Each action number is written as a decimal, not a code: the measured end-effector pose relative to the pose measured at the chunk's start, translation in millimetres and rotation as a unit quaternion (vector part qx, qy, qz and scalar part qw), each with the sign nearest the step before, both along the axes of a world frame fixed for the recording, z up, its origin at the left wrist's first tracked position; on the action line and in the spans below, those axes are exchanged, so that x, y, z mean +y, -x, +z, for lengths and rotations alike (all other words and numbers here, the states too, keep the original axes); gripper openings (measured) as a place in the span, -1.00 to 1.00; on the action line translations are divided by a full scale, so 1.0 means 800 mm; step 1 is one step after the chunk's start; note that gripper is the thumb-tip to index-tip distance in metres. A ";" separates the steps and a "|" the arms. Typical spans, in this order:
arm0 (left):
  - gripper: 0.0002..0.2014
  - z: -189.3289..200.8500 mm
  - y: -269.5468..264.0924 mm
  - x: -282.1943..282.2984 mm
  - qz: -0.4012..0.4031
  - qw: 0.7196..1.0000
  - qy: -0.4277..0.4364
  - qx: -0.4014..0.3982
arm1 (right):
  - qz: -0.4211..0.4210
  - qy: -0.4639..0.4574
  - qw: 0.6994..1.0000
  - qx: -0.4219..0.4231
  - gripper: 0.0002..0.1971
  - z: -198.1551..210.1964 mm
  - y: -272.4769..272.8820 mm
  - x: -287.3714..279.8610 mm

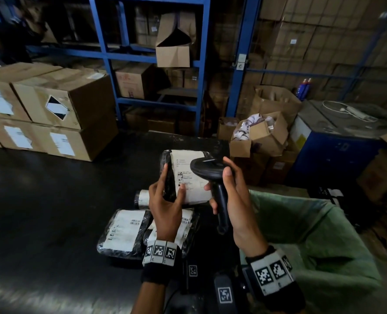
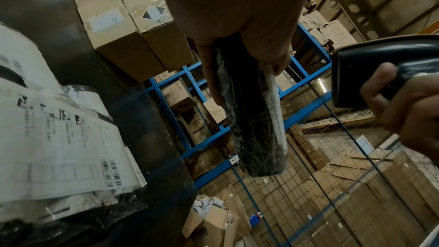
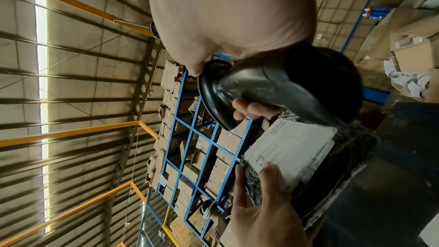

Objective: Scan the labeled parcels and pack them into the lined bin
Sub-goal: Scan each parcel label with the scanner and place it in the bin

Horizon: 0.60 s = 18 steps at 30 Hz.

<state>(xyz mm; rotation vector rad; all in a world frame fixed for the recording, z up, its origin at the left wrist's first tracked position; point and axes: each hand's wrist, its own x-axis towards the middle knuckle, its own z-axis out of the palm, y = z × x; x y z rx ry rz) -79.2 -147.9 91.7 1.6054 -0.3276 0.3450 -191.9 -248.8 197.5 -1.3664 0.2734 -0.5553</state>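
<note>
My left hand (image 1: 165, 198) grips a black plastic-wrapped parcel (image 1: 183, 162) with a white label (image 1: 191, 177), held up above the dark table (image 1: 52, 211); its thumb lies on the label. The same parcel (image 2: 254, 119) shows edge-on in the left wrist view, and its label (image 3: 290, 149) faces the right wrist camera. My right hand (image 1: 231, 189) grips a black handheld scanner (image 1: 210, 171), whose head hangs just over the label. The scanner (image 3: 273, 85) fills the right wrist view. More labeled parcels (image 1: 124, 232) lie on the table under my left wrist. The green-lined bin (image 1: 323, 234) stands at the right.
Stacked cardboard boxes (image 1: 40, 109) sit at the table's far left. Blue shelving (image 1: 156, 64) with cartons rises behind. Open boxes of rolls (image 1: 256, 134) and a blue machine (image 1: 337, 143) stand at the right, beyond the bin.
</note>
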 end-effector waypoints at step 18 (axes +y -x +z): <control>-0.27 -0.018 -0.003 0.026 -0.029 0.999 0.002 0.025 | -0.074 -0.024 0.997 0.014 -0.49 -0.044 -0.016 -0.016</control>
